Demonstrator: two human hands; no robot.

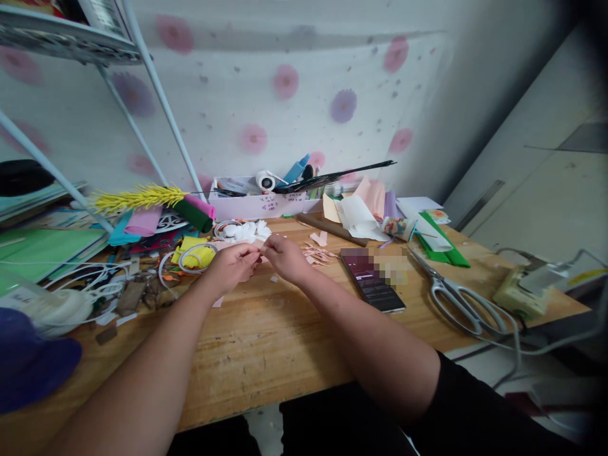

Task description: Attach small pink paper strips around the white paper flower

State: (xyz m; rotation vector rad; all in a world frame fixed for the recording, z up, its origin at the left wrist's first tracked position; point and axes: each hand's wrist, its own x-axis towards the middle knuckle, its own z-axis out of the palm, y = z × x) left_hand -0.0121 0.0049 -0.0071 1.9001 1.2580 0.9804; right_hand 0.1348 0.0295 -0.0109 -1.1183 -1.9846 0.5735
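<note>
My left hand (234,265) and my right hand (284,258) meet over the back half of the wooden table (266,342). Both are closed, with thumbs and fingertips pinched together almost touching. Whatever lies between the fingertips is too small and covered to name; a pale pink bit shows close by. Just right of my right hand lie cut pale pink paper strips (319,254). Behind my hands is a heap of white pieces (244,230). A roll of white-rimmed tape (196,258) with yellow paper (192,248) sits left of my left hand.
A phone (373,285) and large scissors (458,294) lie to the right, near a power strip (520,291). A white box (259,208) of tools, a brown roll (330,229) and coloured paper stand behind. Cables (90,278), scraps and a purple object (33,364) crowd the left.
</note>
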